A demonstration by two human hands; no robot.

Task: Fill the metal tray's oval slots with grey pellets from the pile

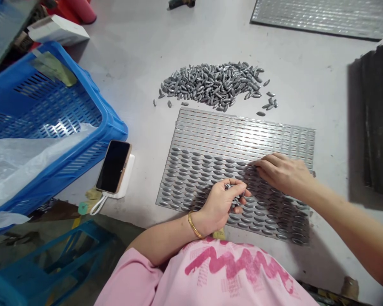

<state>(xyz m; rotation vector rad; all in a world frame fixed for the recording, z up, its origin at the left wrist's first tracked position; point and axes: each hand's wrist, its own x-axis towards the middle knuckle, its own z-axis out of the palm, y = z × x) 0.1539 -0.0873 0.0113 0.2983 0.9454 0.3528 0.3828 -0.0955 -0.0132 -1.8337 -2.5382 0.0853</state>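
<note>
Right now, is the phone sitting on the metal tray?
No, the phone sits on a white power bank beside the slotted metal tray.

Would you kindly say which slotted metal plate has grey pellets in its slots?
The plate under the left and right hand: pellets fill its nearer rows; the far plate looks bare.

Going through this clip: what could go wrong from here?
The right hand rests on the filled rows of the slotted metal plate, so it might nudge seated grey oval pieces out of their slots. The left hand clutches a few pieces that could slip and scatter. Stray pieces beside the loose pile might roll away.
</note>
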